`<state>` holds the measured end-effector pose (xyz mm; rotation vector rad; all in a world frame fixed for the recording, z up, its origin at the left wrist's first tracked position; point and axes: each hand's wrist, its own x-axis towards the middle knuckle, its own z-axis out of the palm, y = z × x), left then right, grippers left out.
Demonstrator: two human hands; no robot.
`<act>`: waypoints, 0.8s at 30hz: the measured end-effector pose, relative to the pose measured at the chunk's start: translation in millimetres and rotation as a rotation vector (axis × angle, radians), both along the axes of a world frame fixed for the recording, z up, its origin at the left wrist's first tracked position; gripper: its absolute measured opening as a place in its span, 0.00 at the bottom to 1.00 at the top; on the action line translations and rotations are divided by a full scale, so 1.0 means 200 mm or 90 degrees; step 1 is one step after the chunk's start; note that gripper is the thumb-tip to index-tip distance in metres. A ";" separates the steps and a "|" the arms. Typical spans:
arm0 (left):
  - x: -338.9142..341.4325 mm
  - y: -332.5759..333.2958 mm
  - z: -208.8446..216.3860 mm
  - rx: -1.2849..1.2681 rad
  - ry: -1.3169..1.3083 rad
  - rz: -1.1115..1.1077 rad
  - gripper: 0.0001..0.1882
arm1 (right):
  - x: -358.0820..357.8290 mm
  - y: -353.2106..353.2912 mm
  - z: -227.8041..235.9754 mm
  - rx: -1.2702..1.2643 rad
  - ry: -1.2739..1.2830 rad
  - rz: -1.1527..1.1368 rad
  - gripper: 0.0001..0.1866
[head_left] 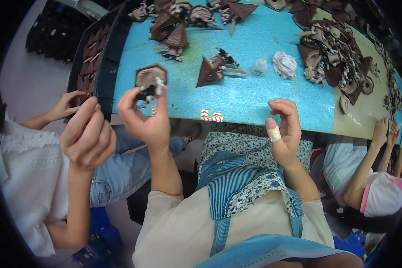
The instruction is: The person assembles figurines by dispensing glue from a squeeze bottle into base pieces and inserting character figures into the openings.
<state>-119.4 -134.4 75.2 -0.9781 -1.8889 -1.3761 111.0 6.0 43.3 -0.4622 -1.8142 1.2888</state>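
My left hand is raised over the front edge of the blue table, pinching a small black-and-white figure between thumb and fingers. Just behind it shows a brown six-sided piece with a tan inside; I cannot tell whether it is joined to the figure. My right hand hovers at the table edge, fingers curled but apart from the thumb, with nothing between them. A tan bandage wraps its thumb. Farther back lie a brown pointed-roof piece with a stick, a small white squeeze bottle and a crumpled white wad.
Piles of brown-roofed pieces and small figures cover the right and the far side. A black crate of brown pieces stands at the left. One co-worker's hand is close to my left hand; another co-worker's hands are at the far right.
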 end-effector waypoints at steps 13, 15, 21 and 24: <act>0.25 0.08 -0.15 -0.303 0.045 0.090 0.24 | -0.30 0.29 0.00 0.194 -0.112 -0.166 0.21; 0.31 0.12 -0.15 -0.279 0.010 0.031 0.22 | -0.29 0.31 -0.01 0.088 -0.174 -0.077 0.20; 0.43 0.19 0.04 -0.517 -0.382 -0.151 0.09 | -0.04 0.25 0.05 0.024 -0.047 -0.125 0.16; 0.42 0.31 0.04 -0.450 -0.397 -0.348 0.11 | 0.09 0.26 -0.02 -0.027 -0.015 -0.138 0.16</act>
